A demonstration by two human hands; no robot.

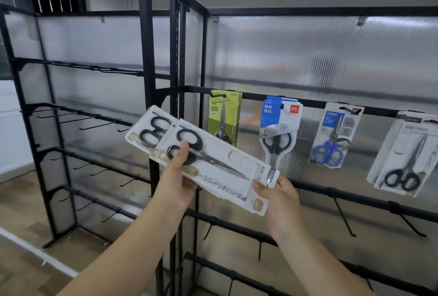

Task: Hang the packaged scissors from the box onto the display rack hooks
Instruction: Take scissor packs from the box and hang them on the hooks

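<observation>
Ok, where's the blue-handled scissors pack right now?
In the head view it's right of centre: the blue-handled scissors pack hangs on the rack's top rail, between the blue-and-white pack and the white pack at the far right.

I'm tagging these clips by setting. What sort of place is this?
Probably a shop aisle or a mock retail setup: black display racks with rows of peg hooks, and packaged scissors such as a green pack hanging as merchandise.
</observation>
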